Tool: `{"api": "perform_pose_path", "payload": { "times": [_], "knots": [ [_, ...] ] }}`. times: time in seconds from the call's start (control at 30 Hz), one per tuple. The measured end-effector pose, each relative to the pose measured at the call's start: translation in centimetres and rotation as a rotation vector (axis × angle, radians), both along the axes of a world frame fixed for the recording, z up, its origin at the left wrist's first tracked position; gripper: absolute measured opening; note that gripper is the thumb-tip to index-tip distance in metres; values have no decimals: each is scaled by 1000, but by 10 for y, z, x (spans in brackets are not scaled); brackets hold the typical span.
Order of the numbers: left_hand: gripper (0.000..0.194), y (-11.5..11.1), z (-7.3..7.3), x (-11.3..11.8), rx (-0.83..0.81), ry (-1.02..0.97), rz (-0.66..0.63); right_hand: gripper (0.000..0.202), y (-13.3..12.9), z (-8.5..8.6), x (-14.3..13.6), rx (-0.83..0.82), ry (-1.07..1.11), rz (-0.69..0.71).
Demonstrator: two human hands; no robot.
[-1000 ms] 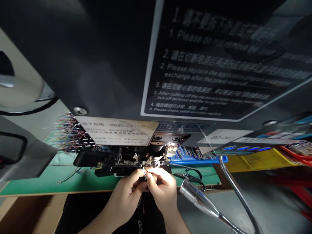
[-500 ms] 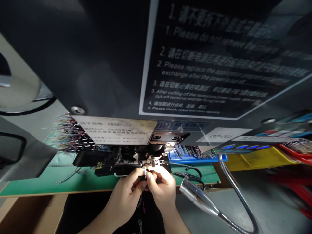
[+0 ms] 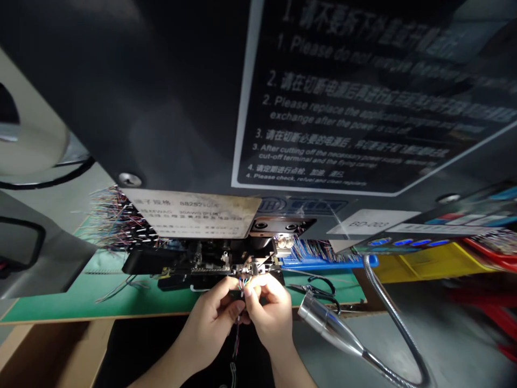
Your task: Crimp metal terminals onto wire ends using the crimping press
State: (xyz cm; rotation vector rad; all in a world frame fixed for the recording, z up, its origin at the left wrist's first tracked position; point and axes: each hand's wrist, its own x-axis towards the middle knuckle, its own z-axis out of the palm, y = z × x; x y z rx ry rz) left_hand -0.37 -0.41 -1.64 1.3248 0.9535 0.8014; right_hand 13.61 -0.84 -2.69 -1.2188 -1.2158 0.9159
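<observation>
Close together at the front of a dark machine [image 3: 177, 134], both my hands work on a thin cable [image 3: 235, 345] whose fine coloured wires [image 3: 244, 282] fan out at its end. My left hand [image 3: 216, 312] is closed, thumb and fingers pinching the cable, which hangs down below toward my lap. With thumb and forefinger together, my right hand [image 3: 267, 307] grips the wires right at the metal crimping head [image 3: 254, 267]. The wire tips are lit brightly and partly hidden by my fingertips.
A metal gooseneck lamp [image 3: 331, 326] stands right of my hands. Black-handled scissors [image 3: 319, 291] lie on the green mat [image 3: 161, 307]. A blue tray [image 3: 327, 263] holds wires behind; more wire bundles [image 3: 121, 221] lie left. Yellow bin [image 3: 432, 261] stands far right.
The coloured wires now show more spread out between my fingertips, and more of the hanging cable shows below. My hands stay at nearly the same place.
</observation>
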Motion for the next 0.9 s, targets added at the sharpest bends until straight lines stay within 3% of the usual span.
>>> {"api": "perform_pose_path", "payload": {
  "times": [0.23,0.47,0.9],
  "knots": [
    [14,-3,0,0,226,181,47,4,0,-3,-3,23,25,-39],
    [21,-2,1,-1,249,217,30,10,2,-1,0,152,-114,-76],
    [19,-1,5,-3,229,231,44,7,2,-2,-1,122,-53,-68]
  ]
}}
